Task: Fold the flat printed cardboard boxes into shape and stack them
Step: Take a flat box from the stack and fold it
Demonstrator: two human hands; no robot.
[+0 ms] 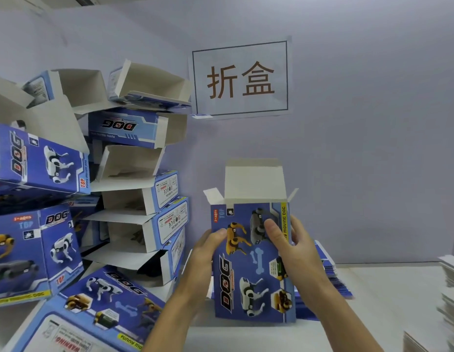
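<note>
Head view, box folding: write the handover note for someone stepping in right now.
Left hand and right hand both grip the upright box, thumbs on its printed front.
Box is squared up; its top flaps stand open.
Folded boxes are piled at left, most with open ends.
Flat blanks lie behind the held box.
Left: put this box on the pile, then fold the remaining blanks.

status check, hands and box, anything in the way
Left hand and right hand both grip the upright box, top flaps open. Folded stack left, flat blanks behind. Nothing blocking.
</note>
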